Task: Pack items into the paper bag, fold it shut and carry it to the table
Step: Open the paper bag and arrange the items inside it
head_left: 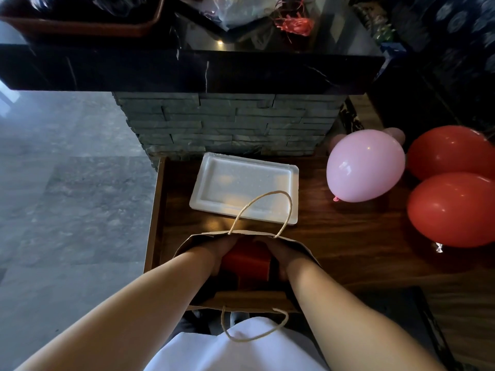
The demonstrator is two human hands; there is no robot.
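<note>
A brown paper bag (241, 299) with twine handles stands open on the dark wooden surface (348, 253) right below me. Both hands are down inside its mouth. My left hand (222, 253) presses the left side of a red box (247, 259), and my right hand (278, 254) presses its right side. The box sits low between them inside the bag. My fingertips are hidden behind the bag's far wall.
A white foam tray (242, 187) lies just beyond the bag. A pink balloon (365, 166) and two red balloons (452, 210) rest on the wood at the right. A black marble counter (187, 68) on a stone base rises behind. Grey floor lies to the left.
</note>
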